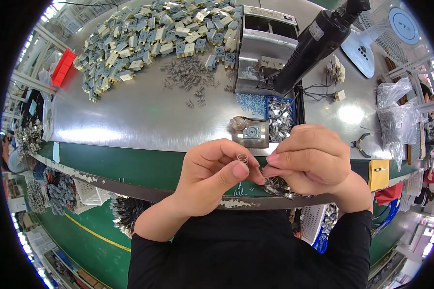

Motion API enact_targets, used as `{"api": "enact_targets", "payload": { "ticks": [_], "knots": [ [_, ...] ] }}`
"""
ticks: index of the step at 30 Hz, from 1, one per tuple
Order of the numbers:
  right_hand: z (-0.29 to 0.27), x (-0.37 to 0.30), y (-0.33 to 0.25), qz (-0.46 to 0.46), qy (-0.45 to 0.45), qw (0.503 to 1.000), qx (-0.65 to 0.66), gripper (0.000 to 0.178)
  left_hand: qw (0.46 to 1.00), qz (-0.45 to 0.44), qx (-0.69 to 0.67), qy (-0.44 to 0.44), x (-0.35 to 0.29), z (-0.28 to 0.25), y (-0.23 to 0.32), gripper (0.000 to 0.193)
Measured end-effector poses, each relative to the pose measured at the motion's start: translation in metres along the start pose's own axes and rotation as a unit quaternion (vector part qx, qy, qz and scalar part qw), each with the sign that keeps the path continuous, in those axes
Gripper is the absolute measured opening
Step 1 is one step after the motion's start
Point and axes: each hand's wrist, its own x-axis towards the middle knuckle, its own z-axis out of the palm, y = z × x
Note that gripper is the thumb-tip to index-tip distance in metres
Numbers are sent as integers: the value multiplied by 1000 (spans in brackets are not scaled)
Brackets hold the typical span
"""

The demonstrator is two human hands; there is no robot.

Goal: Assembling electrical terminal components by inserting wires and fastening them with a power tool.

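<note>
Head view: left grip pinches a thin coiled metal spring; whether right grip holds anything, I cannot tell.

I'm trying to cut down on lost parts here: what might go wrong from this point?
The coil spring by the thumb of the left hand might slip away if the grip eases. The loose screws near the bench's front edge could get brushed off by a forearm. The piled springs may tangle, since many overlap.
</note>
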Motion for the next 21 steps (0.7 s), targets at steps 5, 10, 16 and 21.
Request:
{"api": "enact_targets", "payload": {
  "ticks": [5,10,16,21],
  "knots": [
    [-1,0,-1,1,2,1000,20,24,1000,9,4,-13,0,3,0,21],
    [-1,1,-2,2,-5,999,33,23,999,12,24,-37,0,1,1,28],
    [-2,3,-5,63,4,998,21,11,998,-19,57,-11,0,3,3,40],
    [-17,-5,-5,143,-60,984,88,16,996,-4,78,-34,0,0,4,42]
  ]
}}
